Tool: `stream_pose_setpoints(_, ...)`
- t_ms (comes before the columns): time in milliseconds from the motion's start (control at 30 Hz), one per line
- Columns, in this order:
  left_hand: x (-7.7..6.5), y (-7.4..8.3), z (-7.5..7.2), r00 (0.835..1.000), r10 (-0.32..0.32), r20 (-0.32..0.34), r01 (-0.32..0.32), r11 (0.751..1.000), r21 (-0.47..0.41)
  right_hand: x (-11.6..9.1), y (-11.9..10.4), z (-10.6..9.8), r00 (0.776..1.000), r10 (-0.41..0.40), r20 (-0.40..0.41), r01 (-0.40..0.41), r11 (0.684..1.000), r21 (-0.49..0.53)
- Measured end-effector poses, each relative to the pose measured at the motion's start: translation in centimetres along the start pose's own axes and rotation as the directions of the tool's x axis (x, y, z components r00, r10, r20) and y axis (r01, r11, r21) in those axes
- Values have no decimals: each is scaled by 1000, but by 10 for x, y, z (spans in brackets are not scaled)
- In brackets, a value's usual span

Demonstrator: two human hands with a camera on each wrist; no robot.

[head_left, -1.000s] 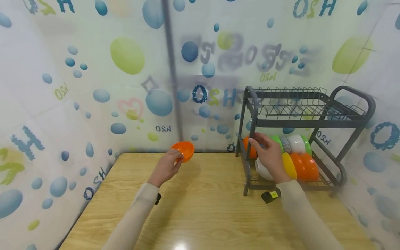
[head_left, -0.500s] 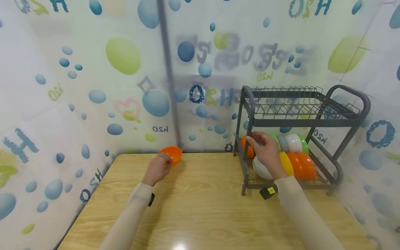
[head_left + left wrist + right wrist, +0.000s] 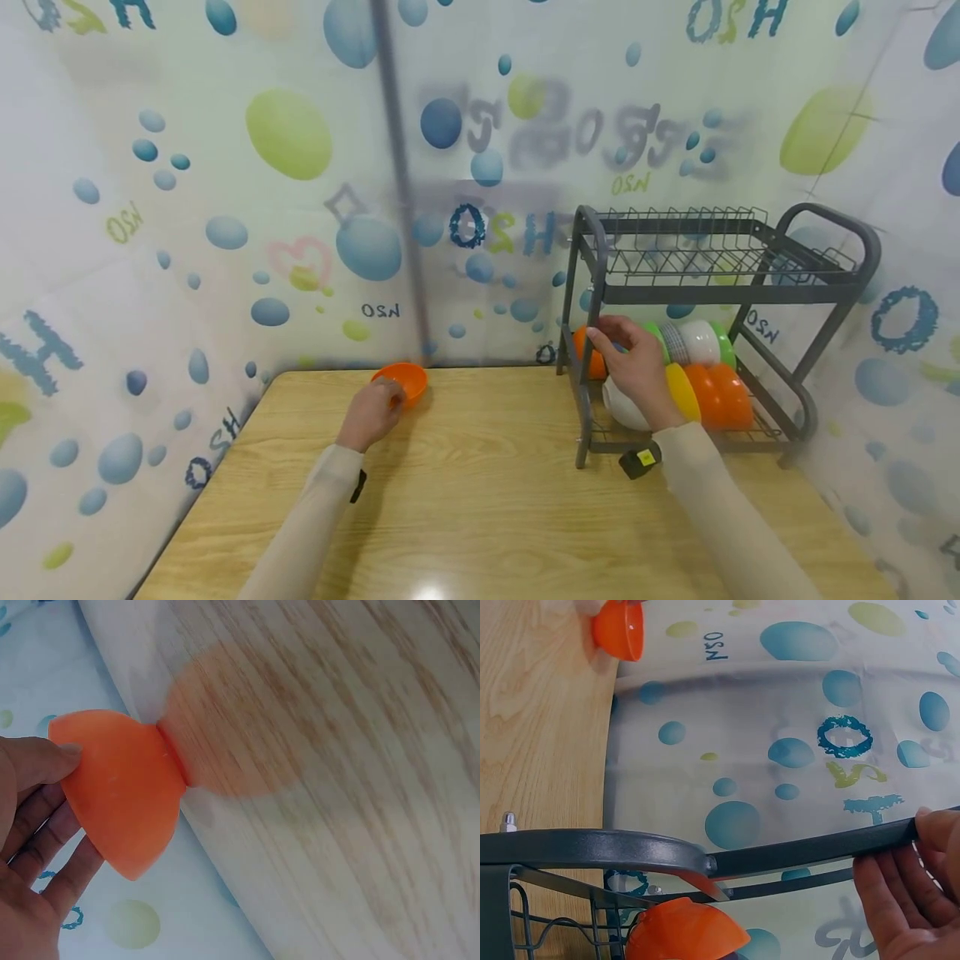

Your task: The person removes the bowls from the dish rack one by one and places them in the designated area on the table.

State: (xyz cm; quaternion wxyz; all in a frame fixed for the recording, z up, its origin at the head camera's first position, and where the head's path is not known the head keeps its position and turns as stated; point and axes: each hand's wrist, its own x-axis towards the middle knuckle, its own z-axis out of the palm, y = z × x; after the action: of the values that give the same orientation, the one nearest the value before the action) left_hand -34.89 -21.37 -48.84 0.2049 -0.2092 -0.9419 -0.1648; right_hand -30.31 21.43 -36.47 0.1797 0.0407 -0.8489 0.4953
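My left hand (image 3: pixel 371 415) pinches the rim of an orange bowl (image 3: pixel 407 381) at the back left of the table. In the left wrist view the bowl (image 3: pixel 124 784) has its foot right at the wooden surface (image 3: pixel 337 825), its reflection beside it. The thumb lies on one side of its rim, with the other fingers behind. My right hand (image 3: pixel 637 367) holds the left front post of a dark metal dish rack (image 3: pixel 735 294). In the right wrist view the thumb and fingers of that hand (image 3: pixel 919 881) close on the grey bar (image 3: pixel 810 851).
Bowls lie on their sides on the rack's lower shelf: an orange bowl (image 3: pixel 596 367) at the left, a white bowl (image 3: pixel 621 408), a yellow bowl (image 3: pixel 685 392), more orange bowls (image 3: pixel 723 398) and green-rimmed bowls (image 3: pixel 701 342). A patterned curtain (image 3: pixel 480 167) hangs behind the table edge.
My left hand has carried the orange bowl left and lowered it to the table near its back edge. The right hand has stayed on the rack's post.
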Motion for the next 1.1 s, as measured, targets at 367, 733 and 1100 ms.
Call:
stream_pose_setpoints(367, -2, 1, -1, 998, -23, 65, 22, 1000, 13, 0, -1, 0, 1000, 20, 13, -21, 1000, 8)
stream_pose_setpoints(733, 0, 6, -4, 993, -38, 110, 38, 999, 2, -1, -1, -2, 1000, -2, 12, 2, 1000, -1)
stream_pose_setpoints(1100, 2, 18, -9, 988, -80, 135, 86, 995, -46, -1, -1, -1, 1000, -19, 7, 19, 1000, 13)
